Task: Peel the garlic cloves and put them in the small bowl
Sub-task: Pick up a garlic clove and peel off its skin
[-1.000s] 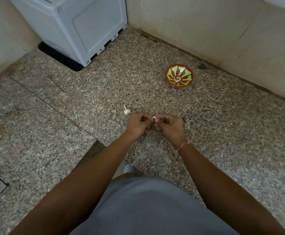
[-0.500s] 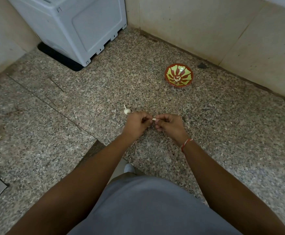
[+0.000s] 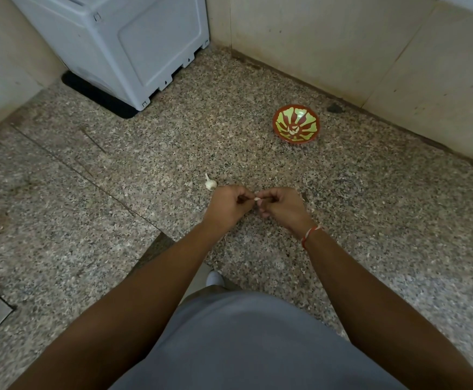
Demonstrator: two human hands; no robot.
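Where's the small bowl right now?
In the head view the small bowl sits on the floor, ahead-right of both hands, near the wall.

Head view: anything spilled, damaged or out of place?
Nothing spilled or broken. Both hands, left hand and right hand, pinch one garlic clove. The garlic bulb lies loose on the granite floor; the small bowl sits upright near the wall.

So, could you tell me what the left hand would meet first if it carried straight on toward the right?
The garlic clove it pinches, then at once the right hand; the left hand points straight at it.
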